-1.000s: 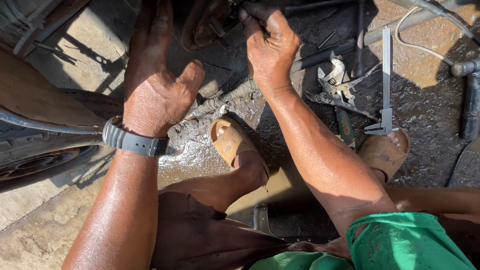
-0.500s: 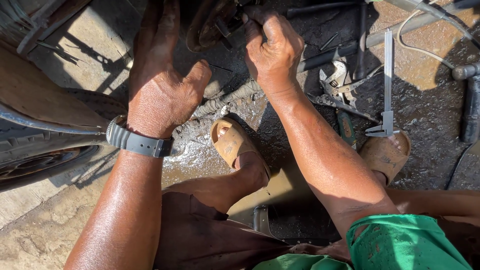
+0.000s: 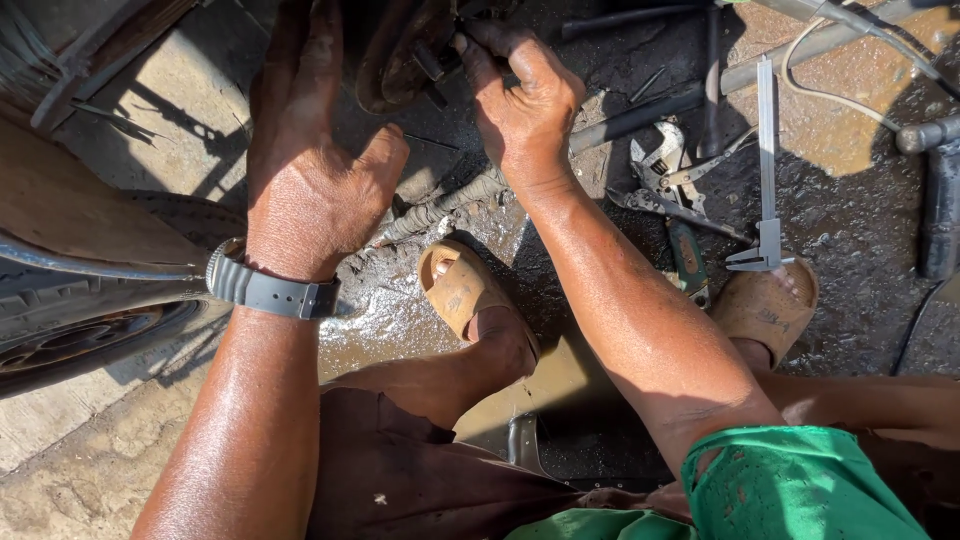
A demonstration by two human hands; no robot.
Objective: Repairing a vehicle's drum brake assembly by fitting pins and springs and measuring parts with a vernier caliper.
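Observation:
My left hand, with a dark watch on the wrist, reaches up to a rusty round metal part at the top of the view; its fingertips are hidden in shadow against the part's left side. My right hand has its fingers pinched on a small dark piece on the right side of the same part. What the pinched piece is cannot be made out.
A tyre lies at the left. On the oily ground at the right lie a metal caliper, pliers, a green-handled tool, pipes and a white cable. My sandalled feet rest below.
Both hands have shifted slightly upward and to the right toward the rusty part. The right fingers have closed in tighter on the small piece.

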